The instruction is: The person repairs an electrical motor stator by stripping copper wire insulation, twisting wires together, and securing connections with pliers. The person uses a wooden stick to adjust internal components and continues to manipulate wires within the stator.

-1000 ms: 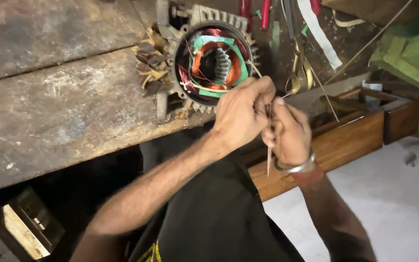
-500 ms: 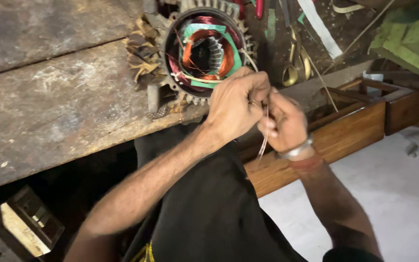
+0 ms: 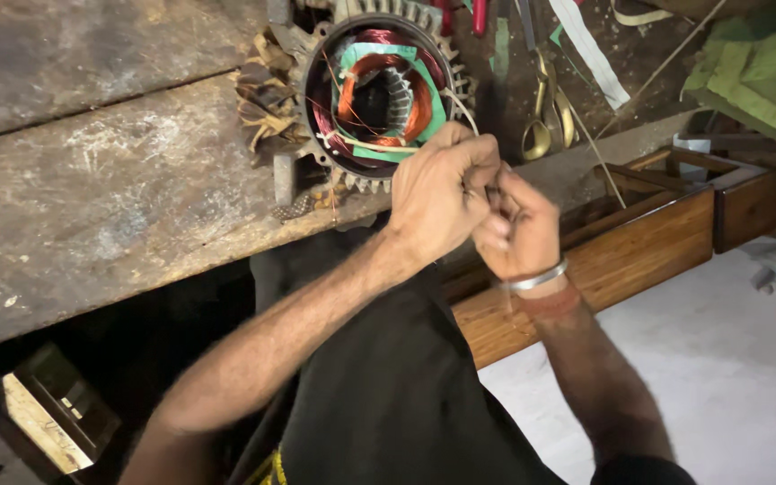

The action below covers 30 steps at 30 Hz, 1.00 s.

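Note:
A finned metal motor stator [image 3: 379, 94] with copper windings and green insulation paper lies on the worn wooden bench [image 3: 110, 189]. A pale cord runs from its opening toward my hands. My left hand [image 3: 437, 193] is closed in front of the stator's near edge, pinching that cord. My right hand [image 3: 518, 224], with a metal bangle at the wrist, presses against the left and is closed on the same cord. What the fingers hold between them is mostly hidden.
Scissors [image 3: 545, 112] with brass-coloured handles lie right of the stator, with red-handled tools and white tape strips behind. A wooden drawer [image 3: 639, 233] stands pulled out under the bench's right end. Green cloth [image 3: 756, 72] sits at the far right. Dried scraps lie left of the stator.
The thin stick that hung below my right hand is no longer visible. Both hands have stayed together at the stator's near edge, and the view has shifted slightly.

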Available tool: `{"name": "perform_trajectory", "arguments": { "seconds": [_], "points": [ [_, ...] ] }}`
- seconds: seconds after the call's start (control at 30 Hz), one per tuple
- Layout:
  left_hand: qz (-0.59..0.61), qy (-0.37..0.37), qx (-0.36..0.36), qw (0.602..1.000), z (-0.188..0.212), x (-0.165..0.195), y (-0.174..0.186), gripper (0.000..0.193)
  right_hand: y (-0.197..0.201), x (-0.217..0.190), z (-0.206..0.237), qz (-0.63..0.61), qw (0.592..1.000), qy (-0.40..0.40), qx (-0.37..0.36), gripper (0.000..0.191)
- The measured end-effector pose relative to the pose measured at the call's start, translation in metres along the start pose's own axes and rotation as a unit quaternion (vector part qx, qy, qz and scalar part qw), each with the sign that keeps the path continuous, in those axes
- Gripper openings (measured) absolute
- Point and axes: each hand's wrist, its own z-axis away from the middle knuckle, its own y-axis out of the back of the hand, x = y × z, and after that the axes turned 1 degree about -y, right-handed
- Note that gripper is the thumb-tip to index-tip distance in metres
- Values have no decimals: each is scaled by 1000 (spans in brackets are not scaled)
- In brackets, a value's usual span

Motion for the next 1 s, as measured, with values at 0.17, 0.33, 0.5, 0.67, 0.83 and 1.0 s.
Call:
{"name": "perform_trajectory", "arguments": {
  "seconds": [0.17,0.33,0.5,0.67,0.83,1.0],
  "points": [
    [7,-19,3,1000,-1,-2,1,11,12,-9,19,108,992,68,11,17],
    [15,-27,-11,999,-2,-4,2,10,13,-12,2,367,874,319,0,9],
    [1,8,-25,1000,-2,-1,4,12,-12,8,6,-278,948,-154,28,19],
    [12,-12,-23,1000,-3,0,7,12,-1,4,23,-132,980,-150,8,27],
    [25,-16,-31,999,-5,-3,8,16,19,-11,14,345,897,275,32,14],
    [35,-31,-33,998,-5,-3,7,19,-6,-3,2,354,871,339,23,8]
  ]
}}
